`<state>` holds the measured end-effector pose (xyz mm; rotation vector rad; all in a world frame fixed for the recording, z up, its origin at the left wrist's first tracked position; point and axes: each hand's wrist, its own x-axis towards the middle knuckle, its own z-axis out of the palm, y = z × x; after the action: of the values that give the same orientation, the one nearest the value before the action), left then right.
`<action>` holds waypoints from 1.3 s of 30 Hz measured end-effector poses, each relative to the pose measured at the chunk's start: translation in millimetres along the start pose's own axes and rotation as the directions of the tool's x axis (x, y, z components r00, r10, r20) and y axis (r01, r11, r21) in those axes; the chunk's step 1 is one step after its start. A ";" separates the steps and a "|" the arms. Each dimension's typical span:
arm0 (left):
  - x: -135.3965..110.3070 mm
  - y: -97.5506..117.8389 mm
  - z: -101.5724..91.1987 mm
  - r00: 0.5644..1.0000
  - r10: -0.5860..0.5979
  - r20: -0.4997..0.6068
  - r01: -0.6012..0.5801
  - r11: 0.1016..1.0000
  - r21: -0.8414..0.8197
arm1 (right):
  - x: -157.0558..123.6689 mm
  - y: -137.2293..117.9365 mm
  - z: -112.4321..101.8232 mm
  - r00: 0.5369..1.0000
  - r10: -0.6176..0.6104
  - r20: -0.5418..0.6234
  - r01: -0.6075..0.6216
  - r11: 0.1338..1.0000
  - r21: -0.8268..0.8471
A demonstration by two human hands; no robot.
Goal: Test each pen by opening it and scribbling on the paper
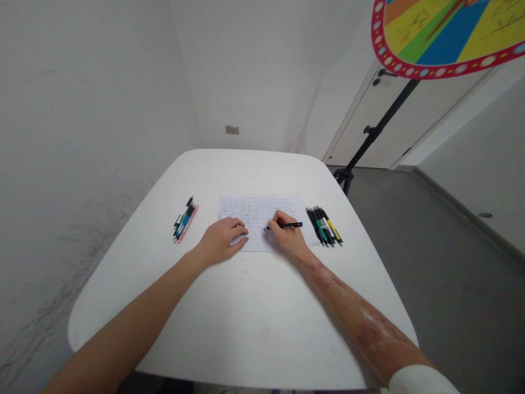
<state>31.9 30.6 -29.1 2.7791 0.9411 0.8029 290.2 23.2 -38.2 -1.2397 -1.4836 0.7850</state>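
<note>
A white sheet of paper (258,241) lies on the table, its upper part covered in lines of handwriting too small to read. My right hand (287,234) grips a black pen (293,225), with the tip down at the sheet below the written lines. On the left part of the sheet rests my left hand (225,238), its fingers spread and holding nothing. To the left lies a small group of pens (186,220), blue, black and pink among them. Beside my right hand several more pens (323,225) lie side by side, with green, white and yellow barrels.
The white table (254,328) has rounded corners and stands close to the walls. Behind its right side a black stand (371,134) holds a colourful wheel (443,38) with a red rim. A white door (381,120) is at the back right, above grey floor.
</note>
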 end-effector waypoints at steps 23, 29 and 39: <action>-0.1 -0.5 0.3 1.000 -0.010 0.014 0.010 1.000 -0.011 | -1.2 -2.5 0.2 1.000 0.005 -0.015 -0.005 1.000 0.001; 0.5 0.8 -1.0 1.000 -0.014 0.012 0.014 1.000 -0.011 | -0.4 -4.0 -1.2 0.998 0.003 -0.059 -0.003 1.000 -0.007; 0.0 -0.2 0.2 1.000 -0.018 0.015 0.018 1.000 -0.013 | -1.0 -2.5 0.8 0.998 -0.001 -0.057 0.000 1.000 -0.005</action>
<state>31.9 30.8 -29.3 2.7570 0.9534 0.7820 288.6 21.6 -36.4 -1.2557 -1.4409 0.7404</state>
